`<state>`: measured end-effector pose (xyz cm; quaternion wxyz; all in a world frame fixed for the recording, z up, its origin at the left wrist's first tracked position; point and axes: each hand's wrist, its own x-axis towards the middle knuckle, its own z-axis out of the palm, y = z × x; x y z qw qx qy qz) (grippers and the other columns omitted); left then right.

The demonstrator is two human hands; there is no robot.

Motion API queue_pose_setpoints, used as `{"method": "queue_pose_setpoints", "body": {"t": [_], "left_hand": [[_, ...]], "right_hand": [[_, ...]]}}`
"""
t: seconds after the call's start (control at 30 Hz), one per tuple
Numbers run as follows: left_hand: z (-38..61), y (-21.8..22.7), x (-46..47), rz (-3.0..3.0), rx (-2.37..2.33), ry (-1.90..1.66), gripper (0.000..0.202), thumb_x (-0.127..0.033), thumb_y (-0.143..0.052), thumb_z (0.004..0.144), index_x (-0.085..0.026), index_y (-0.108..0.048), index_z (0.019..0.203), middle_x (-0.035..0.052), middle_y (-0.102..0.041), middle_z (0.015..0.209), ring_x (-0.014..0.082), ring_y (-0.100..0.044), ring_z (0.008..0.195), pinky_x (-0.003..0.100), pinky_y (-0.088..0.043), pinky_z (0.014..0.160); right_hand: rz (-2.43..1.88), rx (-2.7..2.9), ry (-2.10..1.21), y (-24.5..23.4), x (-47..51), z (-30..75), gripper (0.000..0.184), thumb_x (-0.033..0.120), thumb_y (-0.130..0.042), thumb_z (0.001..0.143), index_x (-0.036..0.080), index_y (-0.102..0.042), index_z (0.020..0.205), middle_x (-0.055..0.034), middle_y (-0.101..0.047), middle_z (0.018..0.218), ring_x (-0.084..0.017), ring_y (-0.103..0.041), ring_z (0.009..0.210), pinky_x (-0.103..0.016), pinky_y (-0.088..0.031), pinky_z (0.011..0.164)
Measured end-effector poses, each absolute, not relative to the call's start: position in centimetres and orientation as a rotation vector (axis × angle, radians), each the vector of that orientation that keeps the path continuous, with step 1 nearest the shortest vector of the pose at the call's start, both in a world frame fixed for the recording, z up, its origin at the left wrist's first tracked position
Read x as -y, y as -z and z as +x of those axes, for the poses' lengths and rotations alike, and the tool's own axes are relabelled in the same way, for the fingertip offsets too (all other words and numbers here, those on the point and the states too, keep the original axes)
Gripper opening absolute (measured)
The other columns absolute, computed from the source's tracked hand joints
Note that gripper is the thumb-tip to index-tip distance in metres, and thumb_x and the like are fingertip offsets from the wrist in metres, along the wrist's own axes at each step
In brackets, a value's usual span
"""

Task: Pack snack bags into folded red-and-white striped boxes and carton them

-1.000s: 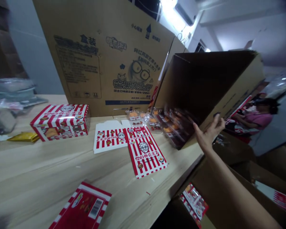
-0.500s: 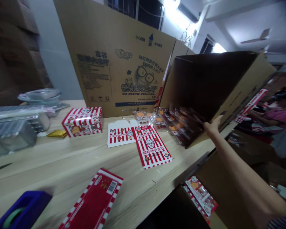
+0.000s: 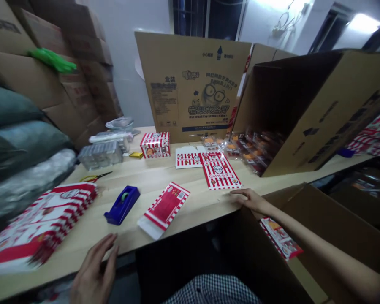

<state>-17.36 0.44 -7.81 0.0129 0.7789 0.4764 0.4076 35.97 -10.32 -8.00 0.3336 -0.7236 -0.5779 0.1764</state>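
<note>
My right hand (image 3: 248, 199) lies flat and open on the wooden table's front edge (image 3: 190, 213), just below a flat red-and-white striped carton (image 3: 221, 174). My left hand (image 3: 93, 274) hovers open at the table's near edge, close to a stack of flat striped cartons (image 3: 34, 221). Between the hands lie a blue tape dispenser (image 3: 122, 204) and a folded red carton (image 3: 165, 209). A big cardboard box (image 3: 307, 114) lies on its side at the right, with packed snacks (image 3: 253, 152) spilling out of its mouth.
An upright printed cardboard box (image 3: 193, 84) stands at the back. An assembled striped box (image 3: 155, 145), another flat carton (image 3: 187, 159), clear plastic trays (image 3: 99, 154) and yellow scissors (image 3: 93, 177) sit on the table. Open boxes (image 3: 304, 236) stand below right. Stacked boxes fill the left.
My right hand has let go of the tipped box's edge and come down onto the table's front edge. The view has pulled back, and my left hand has come into view.
</note>
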Motion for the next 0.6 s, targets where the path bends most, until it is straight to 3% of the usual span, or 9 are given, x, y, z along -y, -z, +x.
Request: {"method": "queue_pose_setpoints", "body": {"t": [0.1, 0.23, 0.4, 0.5, 0.6], "left_hand": [[-14.7, 7.2, 1.3, 2.451, -1.302, -1.254, 0.031, -0.038, -0.05, 0.098, -0.023, -0.066, 0.12, 0.0079, -0.066, 0.128, 0.0259, -0.067, 0.115, 0.042, -0.054, 0.1], [-9.5, 7.9, 1.4, 2.424, -1.076, -1.185, 0.032, -0.031, -0.049, 0.1, -0.022, -0.065, 0.125, 0.0101, -0.065, 0.13, 0.0251, -0.064, 0.12, 0.043, -0.053, 0.104], [-4.6, 10.9, -0.8, 2.533, -0.905, -1.068, 0.028, -0.022, -0.051, 0.098, -0.02, -0.069, 0.12, 0.0108, -0.069, 0.126, 0.0258, -0.064, 0.119, 0.046, -0.055, 0.103], [-2.7, 12.8, -2.1, 2.597, -0.803, -1.0, 0.03, -0.016, -0.047, 0.099, -0.02, -0.07, 0.119, 0.0099, -0.072, 0.121, 0.0232, -0.068, 0.114, 0.042, -0.057, 0.1], [-0.9, 15.4, -2.9, 2.677, -0.64, -0.931, 0.035, -0.017, -0.047, 0.099, -0.02, -0.064, 0.13, 0.0096, -0.07, 0.13, 0.0225, -0.066, 0.121, 0.038, -0.057, 0.103]], "right_hand": [[-1.857, 1.739, -0.613, 8.3, 11.0, 31.0, 0.044, 0.034, -0.06, 0.087, 0.02, -0.068, 0.128, -0.0113, -0.067, 0.135, -0.03, -0.055, 0.133, -0.053, -0.032, 0.118], [-1.89, 1.982, -0.774, 8.6, 9.8, 27.4, 0.06, 0.023, -0.068, 0.081, 0.021, -0.059, 0.14, -0.0137, -0.048, 0.155, -0.031, -0.034, 0.15, -0.057, -0.014, 0.123], [-2.009, 2.145, -0.862, 9.0, 6.9, 26.1, 0.073, 0.01, -0.07, 0.075, 0.015, -0.054, 0.146, -0.0234, -0.034, 0.161, -0.037, -0.031, 0.151, -0.055, -0.022, 0.122], [-2.056, 2.182, -0.859, 9.3, 5.5, 25.9, 0.082, 0.008, -0.071, 0.073, 0.015, -0.047, 0.151, -0.0229, -0.026, 0.164, -0.037, -0.029, 0.151, -0.05, -0.024, 0.123], [-2.105, 2.196, -0.869, 10.6, 4.6, 25.6, 0.093, 0.004, -0.073, 0.066, 0.016, -0.044, 0.153, -0.0217, -0.024, 0.165, -0.039, -0.028, 0.151, -0.05, -0.026, 0.123]]}}
